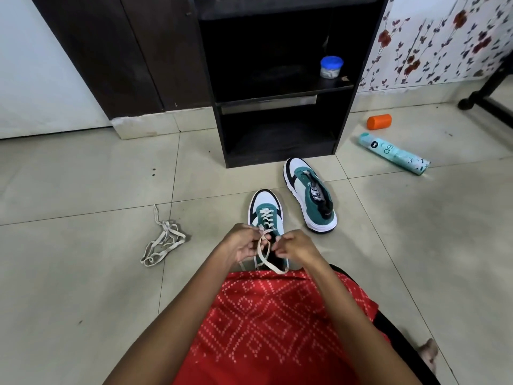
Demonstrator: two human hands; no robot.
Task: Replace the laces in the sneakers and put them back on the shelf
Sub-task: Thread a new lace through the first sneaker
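Red patterned cloth is covering the person's lap, and just beyond it the left hand and right hand are each pinching the cream lace in curled fingers over the near sneaker, which is standing on the floor. Keeping both loops even and taut should be helping the bow sit flat. Its teal-and-white upper is showing neat crisscross lacing, while the second sneaker is waiting before the shelf, apparently unlaced.

Floor bears laced sneaker, bare sneaker, loose lace, can.
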